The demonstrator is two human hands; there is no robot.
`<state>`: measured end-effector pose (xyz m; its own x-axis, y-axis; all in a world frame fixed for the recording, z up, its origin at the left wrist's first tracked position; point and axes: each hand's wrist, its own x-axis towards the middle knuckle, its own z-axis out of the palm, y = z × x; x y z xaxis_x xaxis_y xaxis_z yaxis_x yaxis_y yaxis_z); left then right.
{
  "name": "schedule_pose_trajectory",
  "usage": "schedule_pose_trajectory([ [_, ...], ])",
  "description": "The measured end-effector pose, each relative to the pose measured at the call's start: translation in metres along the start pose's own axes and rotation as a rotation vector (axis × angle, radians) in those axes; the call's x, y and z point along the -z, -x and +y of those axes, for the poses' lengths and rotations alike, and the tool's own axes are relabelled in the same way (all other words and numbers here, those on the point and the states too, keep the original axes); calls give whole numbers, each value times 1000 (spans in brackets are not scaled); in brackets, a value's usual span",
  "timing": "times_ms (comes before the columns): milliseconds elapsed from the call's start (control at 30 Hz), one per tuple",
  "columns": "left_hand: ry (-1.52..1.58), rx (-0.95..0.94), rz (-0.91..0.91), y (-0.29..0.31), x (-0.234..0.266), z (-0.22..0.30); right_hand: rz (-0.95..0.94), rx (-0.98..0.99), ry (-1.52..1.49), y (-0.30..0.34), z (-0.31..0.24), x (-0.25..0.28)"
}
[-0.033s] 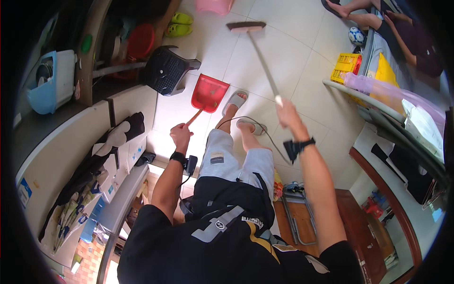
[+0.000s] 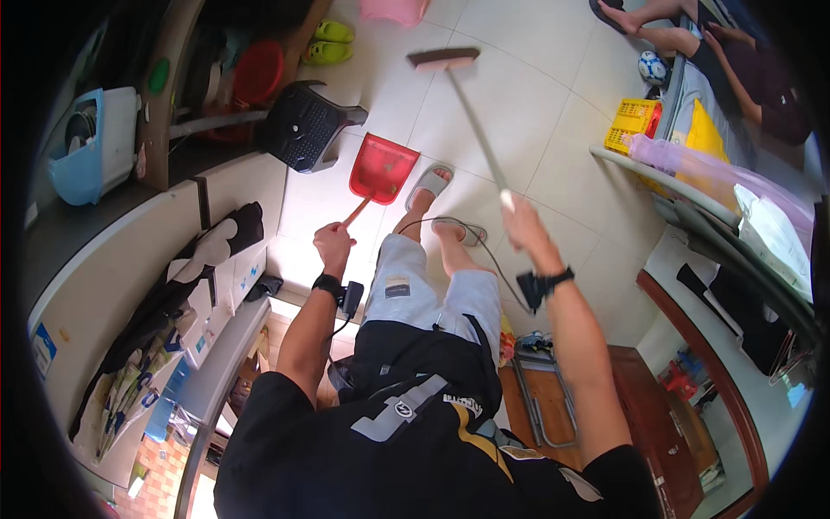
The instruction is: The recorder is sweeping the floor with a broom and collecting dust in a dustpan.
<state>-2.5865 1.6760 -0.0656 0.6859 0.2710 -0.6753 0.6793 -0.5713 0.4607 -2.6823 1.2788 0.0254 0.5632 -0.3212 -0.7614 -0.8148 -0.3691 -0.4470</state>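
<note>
My left hand is closed around the handle of a red dustpan, which lies on the floor ahead of my feet. Some small bits of debris show in its pan. With my right hand I grip the upper end of a broom. Its pale stick slants away to a dark-bristled, pinkish head resting at the far side, beyond the dustpan and slightly to its right. The broom head looks a little blurred.
A black step stool stands left of the dustpan, with green clogs beyond it. On the right are a yellow basket, a ball, and a seated person. A cable hangs between my wrists.
The broom head has shifted slightly left and nearer to me, and my right hand has moved a little left with it. The dustpan and my left hand stay nearly in place.
</note>
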Motion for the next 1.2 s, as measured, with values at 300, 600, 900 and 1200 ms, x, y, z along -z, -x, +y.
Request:
schedule_pose_trajectory([
  [300, -124, -106, -14, -12, -16, 7, -392, -497, -467, 163, -31, 48],
  [600, 138, 129, -52, -7, 67, -84, 129, 377, 223, 100, -21, 22],
  [900, 120, 180, -1, -5, 44, -93, -99, 148, 397, 40, -98, 20],
  [1200, 26, 107, 55, 7, 47, -90, -350, -342, -372, 160, -29, 15],
])
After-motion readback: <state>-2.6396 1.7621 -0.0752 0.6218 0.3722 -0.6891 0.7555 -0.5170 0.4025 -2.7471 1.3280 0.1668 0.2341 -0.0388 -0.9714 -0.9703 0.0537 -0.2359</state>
